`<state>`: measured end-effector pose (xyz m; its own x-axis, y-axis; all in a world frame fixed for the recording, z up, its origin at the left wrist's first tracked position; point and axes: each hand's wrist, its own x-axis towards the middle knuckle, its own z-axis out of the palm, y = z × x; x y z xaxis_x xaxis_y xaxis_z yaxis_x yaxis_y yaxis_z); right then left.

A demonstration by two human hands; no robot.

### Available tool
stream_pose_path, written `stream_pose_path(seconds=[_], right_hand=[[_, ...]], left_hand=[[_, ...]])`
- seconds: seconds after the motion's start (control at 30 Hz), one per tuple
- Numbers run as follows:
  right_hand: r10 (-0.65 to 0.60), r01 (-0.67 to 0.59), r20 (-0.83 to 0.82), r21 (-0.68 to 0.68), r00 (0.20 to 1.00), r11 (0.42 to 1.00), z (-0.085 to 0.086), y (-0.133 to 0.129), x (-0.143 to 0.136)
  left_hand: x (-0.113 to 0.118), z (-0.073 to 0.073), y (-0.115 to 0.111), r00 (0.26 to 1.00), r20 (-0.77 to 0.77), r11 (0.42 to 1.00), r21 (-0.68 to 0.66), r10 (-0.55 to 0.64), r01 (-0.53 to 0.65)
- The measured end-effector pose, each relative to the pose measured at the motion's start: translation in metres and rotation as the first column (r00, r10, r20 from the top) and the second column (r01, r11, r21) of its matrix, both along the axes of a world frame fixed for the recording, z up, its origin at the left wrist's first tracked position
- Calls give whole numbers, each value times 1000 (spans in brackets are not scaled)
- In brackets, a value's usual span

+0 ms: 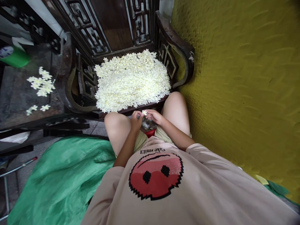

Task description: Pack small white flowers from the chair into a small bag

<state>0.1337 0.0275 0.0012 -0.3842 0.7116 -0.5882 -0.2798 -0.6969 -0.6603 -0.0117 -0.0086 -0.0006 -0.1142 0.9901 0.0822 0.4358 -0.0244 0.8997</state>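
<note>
Between my knees my two hands meet in front of a wooden chair. A small white flower (pixel 144 112) sits at the fingertips of my right hand (pixel 153 116), which is closed on it. My left hand (pixel 136 119) is closed in a pinch right beside the flower. What its fingers hold, if anything, is too small to make out. Just beyond the hands, a thick heap of white flowers (pixel 133 82) covers the seat of the dark carved chair (pixel 187 59).
On the dark wooden surface (pixel 14 90) at left lie a cluster of white flowers (pixel 42 82) and a green container (pixel 17 57). A green plastic sheet (pixel 67 178) bulges at lower left. A yellow textured wall (pixel 243 78) closes off the right side.
</note>
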Motion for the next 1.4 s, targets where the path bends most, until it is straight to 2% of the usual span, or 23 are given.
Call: stream_pose_path(seconds=[0.2,0.37,0.53,0.67,0.83,1.0,1.17,1.23,1.33,1.4], right_hand=[[65,-68,-74,-47,995,997,7,1,3],[51,-52,-28,-42,998,998,5,0,1],[80,-84,48,91,996,992,3,-2,-1],[48,-73,112,223,993,972,4,-3,-2],[-45,-2,151,300,988,954,3,-4,-4],[-173,122,247,209,953,970,0,-4,-6],[-267,212,266,218,926,953,-1,-4,-8],[-334,286,296,193,895,939,-2,-1,-4],[-455,447,364,112,812,887,-4,8,7],[-467,458,349,115,812,882,-4,12,12]], left_hand=[[-2,1,1,996,65,998,-25,61,-59],[-1,2,1,992,106,998,-33,61,-57],[-3,0,2,985,170,998,-63,28,-18],[-4,-4,2,967,246,991,-126,71,-40],[0,0,1,961,271,987,-162,62,-17],[3,2,2,959,278,989,-151,49,-7],[7,0,1,963,268,992,-129,38,-4],[6,-1,1,963,263,991,-128,65,-32],[-2,-4,1,939,299,983,-120,167,-137],[-10,-6,3,910,338,970,-119,238,-210]])
